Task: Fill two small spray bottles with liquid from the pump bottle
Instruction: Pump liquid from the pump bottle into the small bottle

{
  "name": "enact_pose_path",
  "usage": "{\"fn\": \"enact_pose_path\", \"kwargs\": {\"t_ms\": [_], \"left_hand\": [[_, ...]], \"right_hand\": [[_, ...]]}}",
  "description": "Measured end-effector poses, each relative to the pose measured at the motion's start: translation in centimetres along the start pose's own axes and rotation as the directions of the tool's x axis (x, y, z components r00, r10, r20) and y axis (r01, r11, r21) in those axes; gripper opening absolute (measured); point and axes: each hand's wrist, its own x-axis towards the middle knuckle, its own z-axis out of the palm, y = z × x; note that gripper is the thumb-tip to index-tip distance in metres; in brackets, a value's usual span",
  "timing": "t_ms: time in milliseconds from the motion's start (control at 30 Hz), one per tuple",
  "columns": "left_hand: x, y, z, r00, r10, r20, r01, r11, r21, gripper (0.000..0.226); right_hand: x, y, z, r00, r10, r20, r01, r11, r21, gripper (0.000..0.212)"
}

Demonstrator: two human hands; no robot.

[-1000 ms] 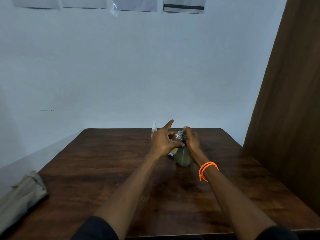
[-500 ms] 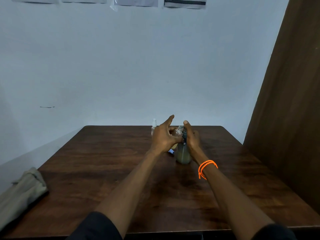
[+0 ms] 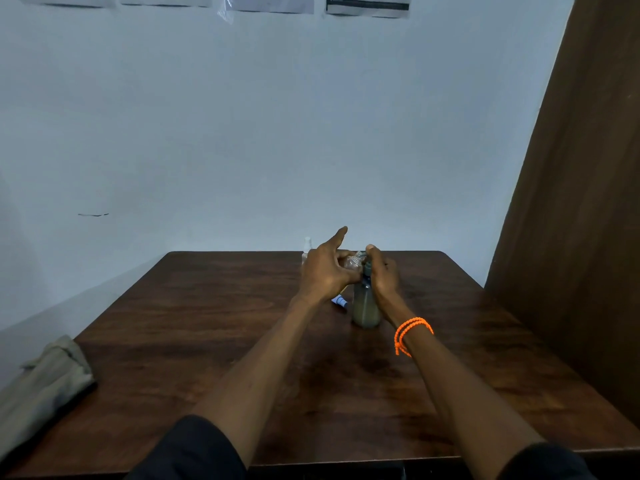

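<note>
A pump bottle (image 3: 365, 308) with greenish-grey liquid stands upright near the middle of the dark wooden table (image 3: 207, 341). My right hand (image 3: 382, 273) is closed around its top, thumb on the pump head. My left hand (image 3: 327, 270) holds a small clear spray bottle (image 3: 352, 262) tilted with its mouth against the pump's spout, index finger pointing up. A second small spray bottle (image 3: 307, 247) with a white cap stands upright behind my left hand. A small white and blue item (image 3: 339, 301), perhaps a spray cap, lies on the table beside the pump bottle.
A folded grey-beige cloth (image 3: 41, 386) lies off the table's left front corner. A brown wooden panel (image 3: 581, 237) rises along the right side. A pale wall with papers (image 3: 367, 5) taped high stands behind the table.
My hands and the bottles keep nearly the same pose. My left index finger has lifted a little higher. The view has shifted slightly.
</note>
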Motion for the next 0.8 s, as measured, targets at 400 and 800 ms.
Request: {"fn": "enact_pose_path", "kwargs": {"t_ms": [400,800], "left_hand": [[-0.3,0.3,-0.2,1.0,-0.01,0.016,0.009,0.999,0.035,0.1],[-0.2,0.9,-0.4,1.0,-0.002,0.013,0.002,0.999,-0.032,0.101]], "right_hand": [[-0.1,0.1,0.0,0.999,0.005,-0.039,-0.006,1.0,-0.031,0.051],[-0.4,-0.3,0.1,0.998,0.033,-0.053,-0.03,0.998,0.051,0.051]]}}
